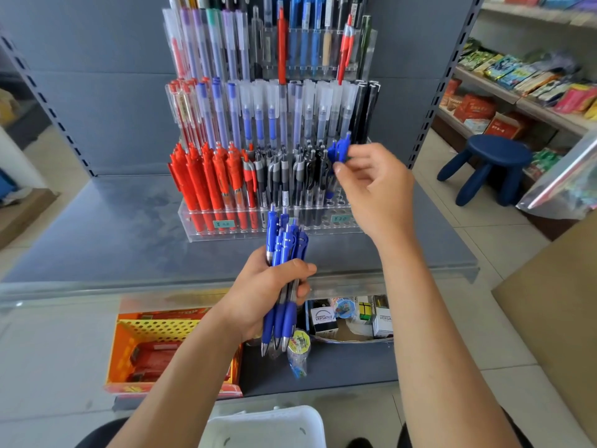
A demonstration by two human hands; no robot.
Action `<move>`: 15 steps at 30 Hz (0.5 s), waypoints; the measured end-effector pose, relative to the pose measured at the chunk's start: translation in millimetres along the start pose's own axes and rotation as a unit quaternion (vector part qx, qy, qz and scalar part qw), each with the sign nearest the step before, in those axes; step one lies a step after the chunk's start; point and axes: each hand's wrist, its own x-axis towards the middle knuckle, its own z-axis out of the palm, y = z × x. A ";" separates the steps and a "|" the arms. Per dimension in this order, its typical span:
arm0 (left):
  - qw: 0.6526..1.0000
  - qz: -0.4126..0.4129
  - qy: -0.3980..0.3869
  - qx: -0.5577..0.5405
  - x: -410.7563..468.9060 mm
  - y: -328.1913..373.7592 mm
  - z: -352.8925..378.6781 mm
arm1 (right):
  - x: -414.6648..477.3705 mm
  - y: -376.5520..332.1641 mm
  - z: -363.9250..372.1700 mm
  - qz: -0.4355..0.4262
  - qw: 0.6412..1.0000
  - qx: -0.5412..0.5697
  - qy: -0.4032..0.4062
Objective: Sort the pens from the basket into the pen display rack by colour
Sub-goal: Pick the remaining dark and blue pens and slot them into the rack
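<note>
Bottom left, under the grey shelf [97, 227], an orange perforated crate [155, 331] holds red packs.

On the shelf, the clear pen display rack [200, 232] stands in stepped tiers. The left end of the front row is packed with red pens [206, 179], upright with clips up. The black and grey pens [290, 169] fill the middle of that row. The tiers above hold mixed frosted, red and blue pens.

Your left hand [268, 292] is low centre, in front of the rack base and over the shelf's front edge. Its fingers and thumb are wrapped tight round a bundle of blue pens [284, 253], with clicker ends up and tips pointing down past your palm. The bundle is clear of the rack and does not touch it.

Your right hand [378, 189] is up at the right end of the front row. Its thumb and forefinger pinch the top of a single blue pen [339, 150], and the other fingers are loosely curled. That pen is near upright, just right of the black ones. Its lower end is down among the free holes, and I can't tell if it's seated.

Bottom centre, a white plastic container [268, 425] is close to you; its contents are not visible.

Far right there is a blue stool [491, 166] on the floor, with stocked shelves [517, 95] behind it.
</note>
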 end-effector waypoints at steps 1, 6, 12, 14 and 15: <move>1.000 -0.001 0.000 0.000 0.0 0.3 -0.2 | -1.4 2.5 2.9 0.008 1.000 -0.011 -0.007; 1.000 -0.009 0.007 -0.004 -0.2 0.6 0.1 | -3.7 7.3 6.0 0.019 0.998 -0.065 -0.010; 1.000 -0.010 0.012 0.000 -0.6 1.6 0.9 | -11.9 -1.4 -4.3 0.066 0.996 -0.051 -0.033; 1.000 -0.009 0.014 -0.001 -1.0 1.7 1.3 | -18.8 -10.5 -12.6 0.076 0.990 -0.047 -0.111; 1.000 -0.008 0.015 -0.001 -1.4 2.0 2.2 | -22.6 -16.0 -17.2 0.090 0.979 -0.048 -0.175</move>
